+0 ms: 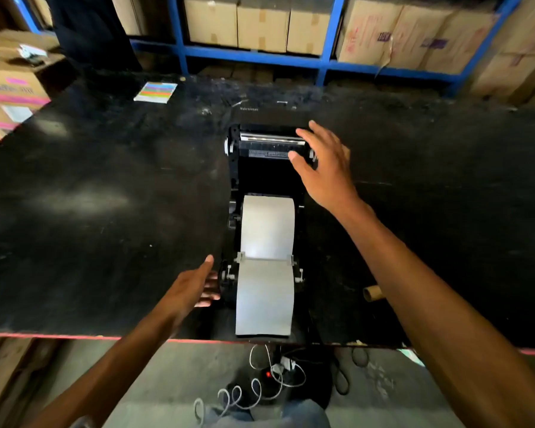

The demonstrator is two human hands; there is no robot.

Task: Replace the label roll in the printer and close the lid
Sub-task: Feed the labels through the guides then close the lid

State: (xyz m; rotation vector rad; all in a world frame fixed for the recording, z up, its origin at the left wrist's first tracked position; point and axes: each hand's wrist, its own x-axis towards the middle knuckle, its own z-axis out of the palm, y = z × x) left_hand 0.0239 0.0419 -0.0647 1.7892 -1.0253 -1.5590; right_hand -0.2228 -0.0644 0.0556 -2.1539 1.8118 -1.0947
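Roll: label roll (267,225) sits in the open printer (233,168), white web running toward the viewer, under two small guides and out past the front, its end lying near the table (90,180) edge.
Lid: lid (272,140) is tipped back at the far end, its silver bar and print-head side showing; not yet closed.
Right hand: right hand (325,163) is spread, fingers apart, at the right side of the lid; whether it touches or hovers just above I cannot tell. It holds nothing.
Left hand: left hand (195,287) is flat, fingers fairly straight and loosely together, just beside the printer's left front corner; contact is unclear.
Stage: likely the roll is loaded and closing the lid is what remains.
Risk: if the web lies skewed between the guides, the lid may clamp it crooked and labels may jam; a lid swung from one side only may fail to latch; fingers near the hinge side could be pinched.
Writing: a faint word on the lid top, perhaps "Xprinter", too dim to confirm; a small sticker inside is unreadable.
Surroundings: cardboard core (372,293) right of the printer; striped pad (156,92) far left; cardboard boxes (260,23) on blue shelving behind.
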